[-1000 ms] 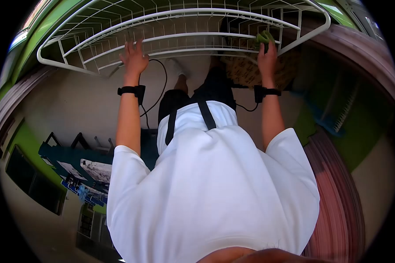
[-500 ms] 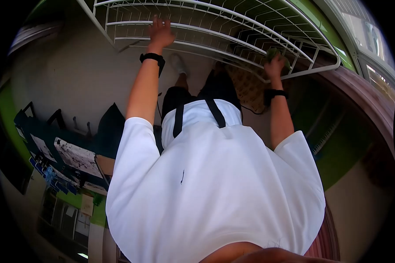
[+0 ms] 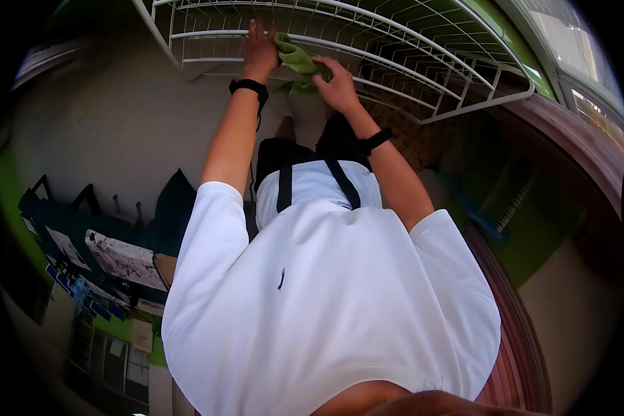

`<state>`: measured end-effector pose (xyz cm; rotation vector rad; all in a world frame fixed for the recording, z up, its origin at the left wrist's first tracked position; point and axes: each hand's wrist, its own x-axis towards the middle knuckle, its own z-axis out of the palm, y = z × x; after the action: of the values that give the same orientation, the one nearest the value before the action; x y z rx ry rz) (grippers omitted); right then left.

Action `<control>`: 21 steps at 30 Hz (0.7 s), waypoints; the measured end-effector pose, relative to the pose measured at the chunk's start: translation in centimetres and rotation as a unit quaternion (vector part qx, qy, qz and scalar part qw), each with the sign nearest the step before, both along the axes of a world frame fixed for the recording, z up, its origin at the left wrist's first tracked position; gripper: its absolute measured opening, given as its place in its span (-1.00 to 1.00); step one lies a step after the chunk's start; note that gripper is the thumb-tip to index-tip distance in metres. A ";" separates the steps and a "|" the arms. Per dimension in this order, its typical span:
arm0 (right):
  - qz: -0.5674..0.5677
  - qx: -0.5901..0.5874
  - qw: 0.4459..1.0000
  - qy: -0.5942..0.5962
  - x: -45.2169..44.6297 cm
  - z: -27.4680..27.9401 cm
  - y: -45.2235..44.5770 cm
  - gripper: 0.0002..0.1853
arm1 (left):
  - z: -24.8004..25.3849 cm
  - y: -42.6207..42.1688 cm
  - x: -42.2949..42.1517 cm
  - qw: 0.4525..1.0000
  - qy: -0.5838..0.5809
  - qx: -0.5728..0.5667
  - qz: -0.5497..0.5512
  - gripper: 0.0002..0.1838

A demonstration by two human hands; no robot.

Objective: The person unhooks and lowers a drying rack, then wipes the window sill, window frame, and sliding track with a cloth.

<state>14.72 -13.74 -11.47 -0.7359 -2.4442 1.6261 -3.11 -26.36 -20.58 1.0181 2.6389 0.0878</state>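
My left hand (image 3: 260,55) is at the front rail of a white wire rack (image 3: 402,73), its fingers reaching over the bar and holding it. Close beside its thumb hangs a green cloth (image 3: 297,59), crumpled and draped across the same rail. My right hand (image 3: 336,84) grips the cloth from the other side, fingers bent onto it at the rail. Part of the cloth dangles below the bar. Both wrists carry black bands.
Pale floor lies under the rack, with my feet below it. At the left stands a dark fabric organizer (image 3: 128,243) with papers and straps. A window (image 3: 589,62) is at the upper right, above a pinkish curtain (image 3: 568,149). The wall is green.
My right hand has moved left along the rack with the green cloth, from the right end to beside my left hand. My left hand has stayed at nearly the same spot on the rail.
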 end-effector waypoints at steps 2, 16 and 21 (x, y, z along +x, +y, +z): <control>-0.061 -0.058 0.994 -0.074 2.9 -0.4 1.0 -0.57 | 0.4 -0.7 1.2 0.999 0.044 0.027 -0.003 -0.28; -0.349 -0.100 0.873 -0.327 20.9 -14.1 17.7 -0.37 | -3.3 -5.2 5.3 0.977 -0.127 0.151 0.086 -0.70; -0.172 0.047 0.900 -0.398 15.7 -13.9 14.4 -0.44 | -4.8 -3.8 3.1 0.980 -0.137 0.132 0.064 -0.79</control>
<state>30.38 0.66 -25.37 -2.0006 -2.5776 1.1913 -0.01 -30.20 -25.42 0.8398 2.4763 0.5779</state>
